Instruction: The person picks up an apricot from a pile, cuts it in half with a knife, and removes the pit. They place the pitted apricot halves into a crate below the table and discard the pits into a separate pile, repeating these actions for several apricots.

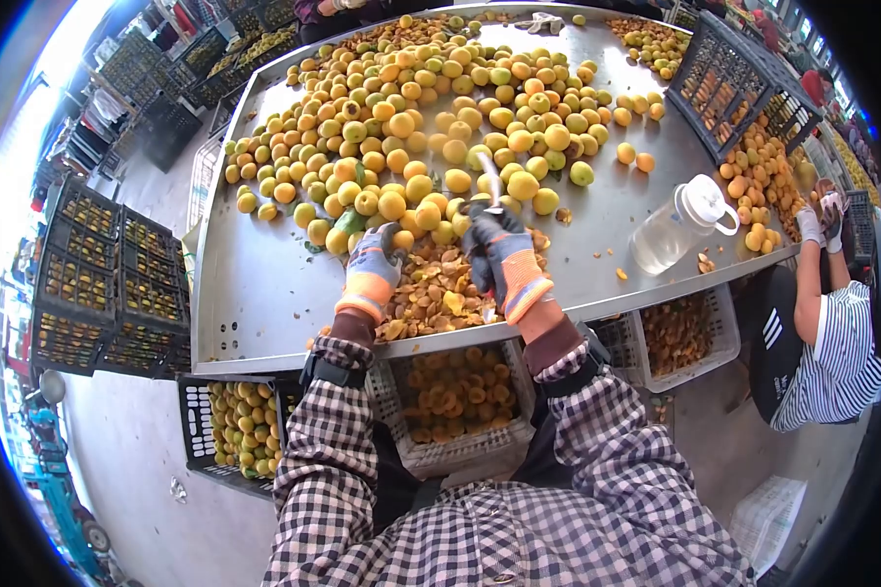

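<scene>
My left hand point(372, 262), in a grey and orange glove, is at the near edge of the apricot pile point(416, 127). Its fingers are curled beside a few yellow apricots, and what they hold, if anything, is hidden. A thin, pale, blade-like tool, seemingly a knife point(490, 178), points up and away from my right hand point(502, 249). That hand is closed round it, its dark glove fingers blurred. Between and below both hands lies a heap of brownish-orange cut apricot pieces point(439, 292) on the metal table point(264, 284).
A clear bottle point(668, 230) with a white lid stands at the right. Below the table edge are a grey crate point(450, 455) of apricot halves and a black crate point(198, 421) of whole fruit. A tipped black crate point(719, 83) and a co-worker's gloved hands point(822, 220) are farther right.
</scene>
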The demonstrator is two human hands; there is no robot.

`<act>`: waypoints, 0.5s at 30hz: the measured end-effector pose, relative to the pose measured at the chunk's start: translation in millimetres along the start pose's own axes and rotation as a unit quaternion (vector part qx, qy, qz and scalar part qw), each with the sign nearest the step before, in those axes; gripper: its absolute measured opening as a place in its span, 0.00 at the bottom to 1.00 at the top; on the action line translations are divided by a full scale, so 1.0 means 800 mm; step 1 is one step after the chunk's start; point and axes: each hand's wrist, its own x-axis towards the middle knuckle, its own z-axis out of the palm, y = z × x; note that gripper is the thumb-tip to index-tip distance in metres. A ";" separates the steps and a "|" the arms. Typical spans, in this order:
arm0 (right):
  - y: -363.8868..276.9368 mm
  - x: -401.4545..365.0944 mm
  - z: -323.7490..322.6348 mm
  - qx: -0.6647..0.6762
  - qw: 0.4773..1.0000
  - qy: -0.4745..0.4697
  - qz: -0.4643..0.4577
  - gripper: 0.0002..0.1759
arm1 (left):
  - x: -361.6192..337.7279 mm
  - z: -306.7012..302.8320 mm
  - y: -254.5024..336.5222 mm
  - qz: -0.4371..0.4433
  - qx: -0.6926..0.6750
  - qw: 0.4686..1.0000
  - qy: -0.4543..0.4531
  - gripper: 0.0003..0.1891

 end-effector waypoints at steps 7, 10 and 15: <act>0.037 0.010 0.002 -0.496 0.836 -0.091 -0.217 0.09 | -0.030 -0.041 0.052 0.058 -0.269 0.961 -0.023 0.22; 0.056 0.016 0.012 -0.264 0.943 -0.107 -0.170 0.09 | -0.036 -0.043 0.057 0.037 -0.352 0.935 -0.016 0.24; 0.052 -0.006 0.018 -0.143 0.982 -0.124 -0.010 0.09 | -0.054 -0.043 0.068 -0.004 -0.588 0.808 0.033 0.25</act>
